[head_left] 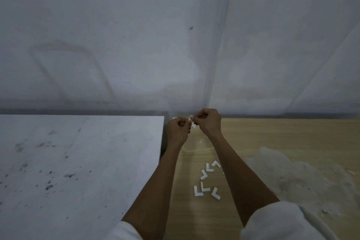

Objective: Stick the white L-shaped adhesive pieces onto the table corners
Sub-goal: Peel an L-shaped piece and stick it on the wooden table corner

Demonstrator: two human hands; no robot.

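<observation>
1. Your left hand (178, 128) hovers just past the grey table's (78, 161) far right corner, with the fingers curled in and the fingertips pinching one end of a white L-shaped piece (193, 124).
2. Your right hand (209, 122) is just right of the left, a little further from the grey table. Its fingers are also curled, and they pinch the other end of the same piece.
3. The piece is held between your two hands, off the surface, close to the wall (136, 35) behind the grey table. It is too small to tell whether a backing strip is coming away.
4. The loose L-shaped pieces (206, 183) lie scattered on the wooden table (272, 138), right of the grey table's right edge and nearer to you than your hands. They show between your forearms, and one is partly hidden by the right arm.
5. The wooden table sits lower than the grey table and runs alongside its right edge.
6. A pale dusty smear (302, 177) covers the wood further right, well apart from the grey table.
7. A white sleeve (282, 222) covers each of your upper arms at the bottom of the view.
</observation>
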